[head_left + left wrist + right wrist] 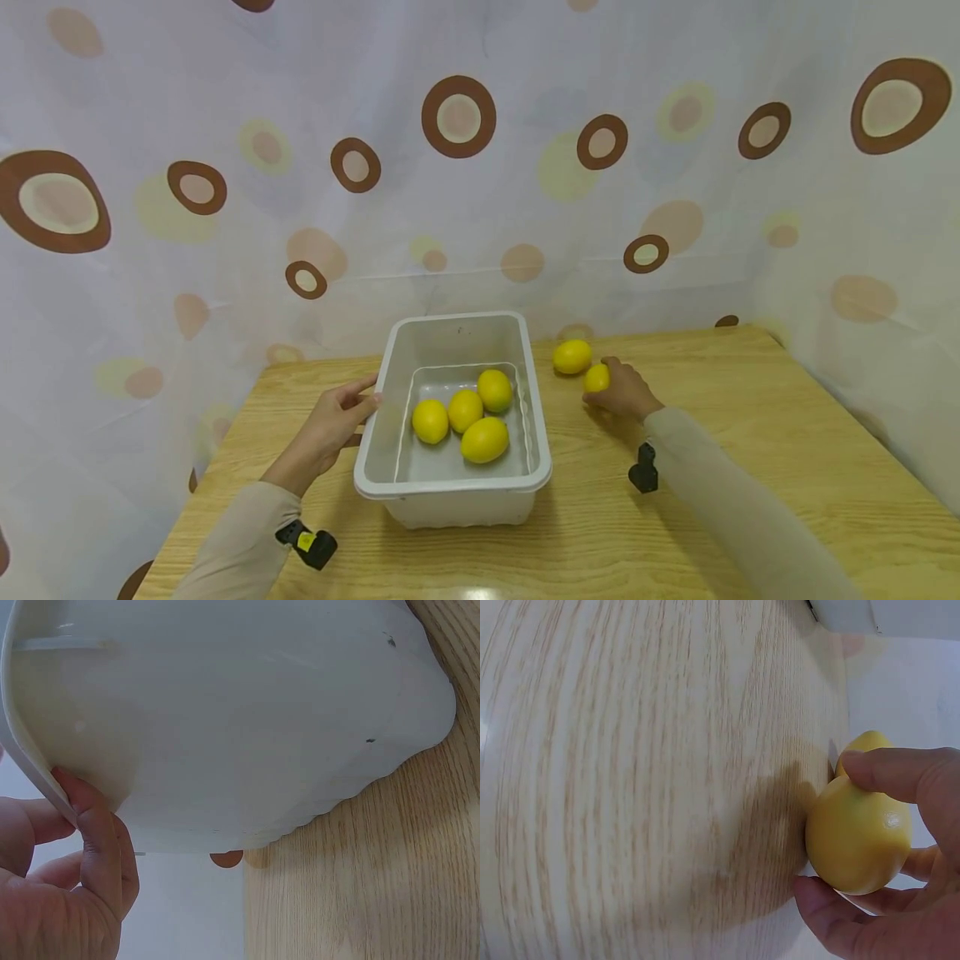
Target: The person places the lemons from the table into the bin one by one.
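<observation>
Head view: left hand (330,427) on bin (459,507), right hand (628,392) around lemon (597,378)

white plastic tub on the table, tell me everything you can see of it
The white plastic tub is a deep, open-topped rectangle with rounded corners and a thick, turned-over rim. It looks smooth and slightly glossy, with a wavy lower edge and small dark marks on the outside. It stands upright on the wooden table, four lemons on its floor. The left hand grips its rim on the left long side.
</observation>
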`<state>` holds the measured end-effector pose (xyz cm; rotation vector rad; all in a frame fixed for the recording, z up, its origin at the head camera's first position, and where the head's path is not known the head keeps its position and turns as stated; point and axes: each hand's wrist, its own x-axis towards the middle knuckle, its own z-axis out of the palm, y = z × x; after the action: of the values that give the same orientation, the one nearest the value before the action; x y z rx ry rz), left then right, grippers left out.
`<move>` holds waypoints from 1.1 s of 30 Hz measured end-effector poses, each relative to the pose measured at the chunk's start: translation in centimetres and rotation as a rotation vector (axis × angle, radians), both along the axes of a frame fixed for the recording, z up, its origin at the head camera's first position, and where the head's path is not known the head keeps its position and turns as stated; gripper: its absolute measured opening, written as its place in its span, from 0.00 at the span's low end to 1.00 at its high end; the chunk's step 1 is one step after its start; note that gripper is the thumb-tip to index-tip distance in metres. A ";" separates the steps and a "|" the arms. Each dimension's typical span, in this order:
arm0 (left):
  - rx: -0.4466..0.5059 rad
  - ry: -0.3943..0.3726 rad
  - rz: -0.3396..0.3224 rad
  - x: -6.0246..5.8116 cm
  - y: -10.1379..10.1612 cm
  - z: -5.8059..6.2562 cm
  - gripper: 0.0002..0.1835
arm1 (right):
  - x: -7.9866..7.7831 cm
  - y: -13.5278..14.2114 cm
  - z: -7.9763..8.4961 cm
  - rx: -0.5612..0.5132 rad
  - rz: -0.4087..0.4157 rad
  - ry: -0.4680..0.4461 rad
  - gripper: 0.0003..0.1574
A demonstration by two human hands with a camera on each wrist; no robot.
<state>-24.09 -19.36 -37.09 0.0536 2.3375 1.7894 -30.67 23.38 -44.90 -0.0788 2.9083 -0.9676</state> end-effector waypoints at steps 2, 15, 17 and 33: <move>0.003 0.001 -0.002 0.0 0.0 0.1 0.29 | 0.0 0.0 0.0 -0.004 -0.003 0.000 0.51; 0.008 -0.009 0.014 0.0 0.0 0.0 0.27 | 0.3 0.1 0.1 -0.026 -0.011 0.011 0.50; 0.005 -0.010 0.012 -0.1 0.0 0.0 0.28 | 0.6 0.1 0.3 -0.026 -0.011 0.015 0.50; -0.002 -0.008 0.007 0.1 0.2 0.2 0.28 | 1.9 1.9 3.8 0.035 -0.012 0.056 0.51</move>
<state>-23.97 -19.16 -36.94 0.0371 2.3368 1.7872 -28.75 25.29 -41.14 -0.0887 2.9793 -0.9303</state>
